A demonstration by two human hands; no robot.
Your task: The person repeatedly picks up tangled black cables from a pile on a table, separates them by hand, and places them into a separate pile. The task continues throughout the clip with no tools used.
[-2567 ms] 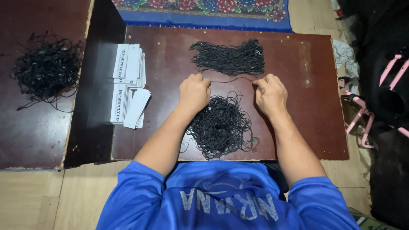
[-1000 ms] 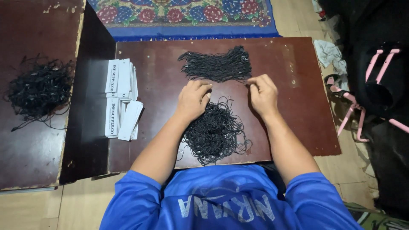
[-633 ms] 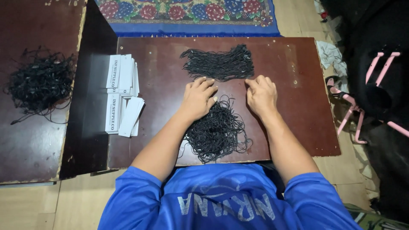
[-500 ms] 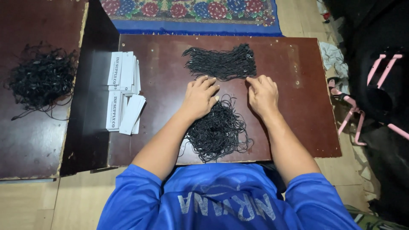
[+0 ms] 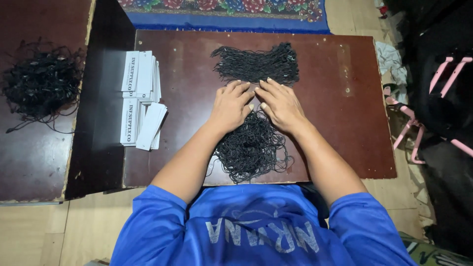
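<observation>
Both hands down flat on the counter, side by side near its middle, fingers stretched forward and almost touching each other. Left hand and right hand resting on the far edge of the loose pile of black strings, fingertips reaching the near border of the straightened bundle of strings. Whether a single string is pinched between the fingers: cannot tell, too thin and dark against the pile. No fist, no clenching; palms pressing lightly, it seems.

Loose pile placed close to the near edge of the counter, directly in front of the body, probably so that the strings are within easy reach of both hands. Straightened bundle laid further, toward the far edge, strings lying mostly parallel from left to right, apparently kept apart from the tangled ones to avoid mixing.

White paper tags stacked near the left edge of the counter, in two overlapping groups, some fanned out; likely set aside there so as not to be covered by strings. A second tangled heap of black strings on the separate brown board at the far left, well apart from the hands. Pink and black bag on the floor beyond the right edge.
</observation>
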